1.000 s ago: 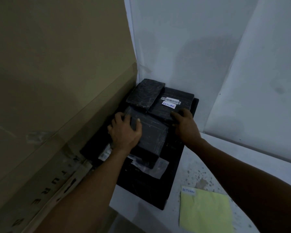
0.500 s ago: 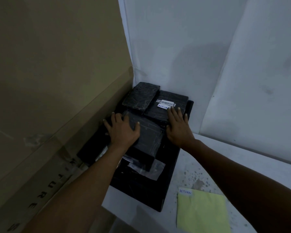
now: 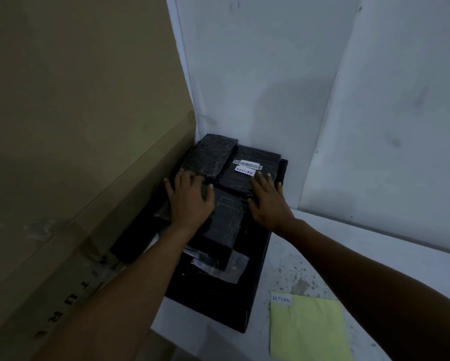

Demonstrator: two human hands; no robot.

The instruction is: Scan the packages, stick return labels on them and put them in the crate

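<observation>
Several black wrapped packages lie stacked in a black crate (image 3: 255,290) in the corner. My left hand (image 3: 191,203) lies flat on the near package (image 3: 226,217), fingers spread toward the far-left package (image 3: 210,155). My right hand (image 3: 266,201) presses with straight fingers on the far-right package (image 3: 260,158), just below its barcode sticker (image 3: 247,164) and white "RETURN" label (image 3: 244,171). A clear plastic sleeve (image 3: 226,267) sticks out under the near package.
A large brown cardboard box (image 3: 70,152) stands against the crate's left side. White walls close the corner behind. On the white table (image 3: 374,256) at the lower right lies a yellow sheet (image 3: 309,332) with one "RETURN" label (image 3: 281,299) on it.
Both hands have slid farther onto the packages. The right hand, curled at the package edge before, now lies flat near the label. The left hand has moved toward the far-left package.
</observation>
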